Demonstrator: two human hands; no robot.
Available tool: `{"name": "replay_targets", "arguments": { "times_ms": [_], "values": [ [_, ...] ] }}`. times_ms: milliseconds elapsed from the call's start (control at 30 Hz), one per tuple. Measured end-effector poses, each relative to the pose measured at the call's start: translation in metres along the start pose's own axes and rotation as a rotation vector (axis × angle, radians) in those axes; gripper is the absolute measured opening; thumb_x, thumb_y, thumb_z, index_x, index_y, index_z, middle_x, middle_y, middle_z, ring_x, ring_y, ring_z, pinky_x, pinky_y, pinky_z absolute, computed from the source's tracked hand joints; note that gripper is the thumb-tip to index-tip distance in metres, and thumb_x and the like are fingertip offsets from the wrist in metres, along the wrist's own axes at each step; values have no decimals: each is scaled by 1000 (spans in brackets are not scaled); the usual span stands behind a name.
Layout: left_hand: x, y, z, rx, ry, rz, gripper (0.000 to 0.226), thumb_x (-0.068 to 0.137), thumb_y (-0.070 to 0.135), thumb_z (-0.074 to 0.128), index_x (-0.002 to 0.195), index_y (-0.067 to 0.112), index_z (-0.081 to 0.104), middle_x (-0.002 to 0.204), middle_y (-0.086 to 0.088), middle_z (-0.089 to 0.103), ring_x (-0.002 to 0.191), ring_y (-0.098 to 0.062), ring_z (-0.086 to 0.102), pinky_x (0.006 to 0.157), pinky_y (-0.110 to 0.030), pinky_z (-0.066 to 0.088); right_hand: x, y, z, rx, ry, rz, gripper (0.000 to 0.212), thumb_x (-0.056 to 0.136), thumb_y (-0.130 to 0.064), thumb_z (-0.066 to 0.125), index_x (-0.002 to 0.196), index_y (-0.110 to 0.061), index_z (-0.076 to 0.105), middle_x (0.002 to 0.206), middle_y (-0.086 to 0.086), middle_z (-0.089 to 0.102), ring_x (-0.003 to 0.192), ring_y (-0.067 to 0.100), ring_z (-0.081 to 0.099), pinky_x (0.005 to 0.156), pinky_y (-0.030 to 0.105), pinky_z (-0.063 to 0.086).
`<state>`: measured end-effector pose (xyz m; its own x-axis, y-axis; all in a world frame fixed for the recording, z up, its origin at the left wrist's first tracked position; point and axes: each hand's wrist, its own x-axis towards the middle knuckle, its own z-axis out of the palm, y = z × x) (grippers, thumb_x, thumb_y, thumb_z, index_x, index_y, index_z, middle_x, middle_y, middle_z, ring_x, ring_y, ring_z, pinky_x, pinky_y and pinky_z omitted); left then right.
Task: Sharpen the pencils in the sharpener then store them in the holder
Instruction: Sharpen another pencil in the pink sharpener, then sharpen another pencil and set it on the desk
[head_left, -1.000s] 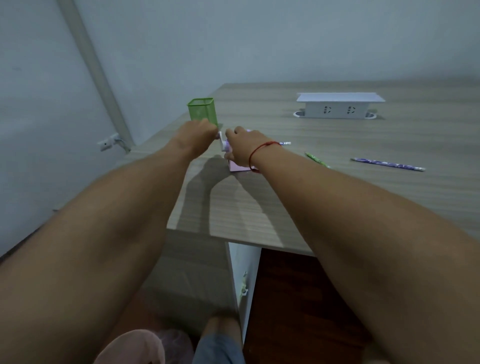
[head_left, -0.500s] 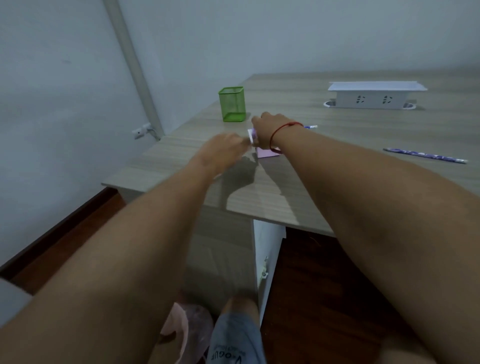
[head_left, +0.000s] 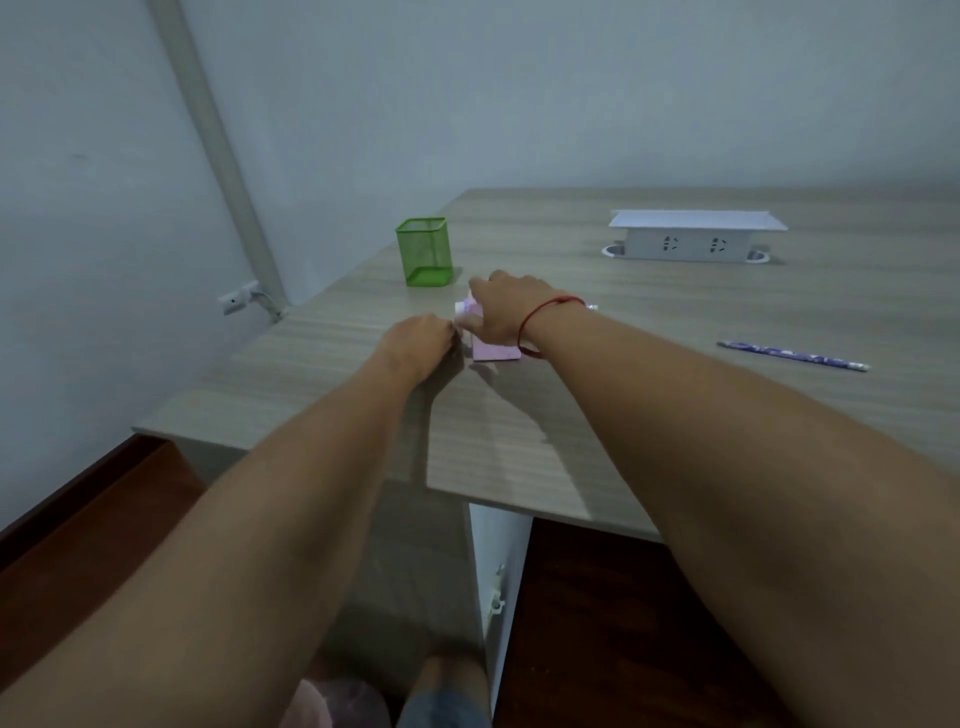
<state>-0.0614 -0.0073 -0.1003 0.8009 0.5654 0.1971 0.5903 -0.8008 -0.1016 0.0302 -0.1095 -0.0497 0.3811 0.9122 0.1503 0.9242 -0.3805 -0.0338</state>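
While the right hand (head_left: 506, 306) curls over the pink sharpener (head_left: 493, 352) just before the green holder (head_left: 423, 252), the left hand (head_left: 418, 345) sits curled against the sharpener's side, its grip hidden, and a purple pencil (head_left: 792, 355) lies well apart to the right.

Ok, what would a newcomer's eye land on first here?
The left hand and right hand meet at a pink sharpener near the left of the table, the right gripping it. Just behind stands a bright green holder. A blue pencil lies alone at the right.
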Motion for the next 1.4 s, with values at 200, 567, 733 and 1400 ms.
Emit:
{"name": "replay_targets", "arguments": {
  "times_ms": [200,567,733,1400],
  "values": [
    [1,-7,1,-72,-4,31,28,96,23,43,107,7,64,113,-21,64,102,-36,61,84,-39,48,-5,39,-9,229,3,167,30,97,-16,39,112,-4,62,123,21,60,110,36,58,83,32,42],
    [17,34,-29,-557,269,-20,34,95,15,33,105,-2,61,110,-25,62,102,-37,57,80,-38,43,-12,33,2,8,70,84,30,96,-2,43,119,-5,63,121,20,62,108,36,61,85,35,47],
    [19,41,-17,-579,268,-67,34,97,19,31,109,2,58,112,-22,59,100,-34,55,82,-39,44,-18,44,6,-106,112,6,28,98,-4,43,118,-6,63,119,20,61,107,38,62,81,35,46],
    [7,81,-22,-651,291,19,60,80,28,18,107,-5,61,114,-25,62,107,-34,54,91,-37,38,-99,125,-4,-127,121,266,25,96,-7,48,115,-1,61,116,23,61,105,39,62,84,39,49]
  ]
}}
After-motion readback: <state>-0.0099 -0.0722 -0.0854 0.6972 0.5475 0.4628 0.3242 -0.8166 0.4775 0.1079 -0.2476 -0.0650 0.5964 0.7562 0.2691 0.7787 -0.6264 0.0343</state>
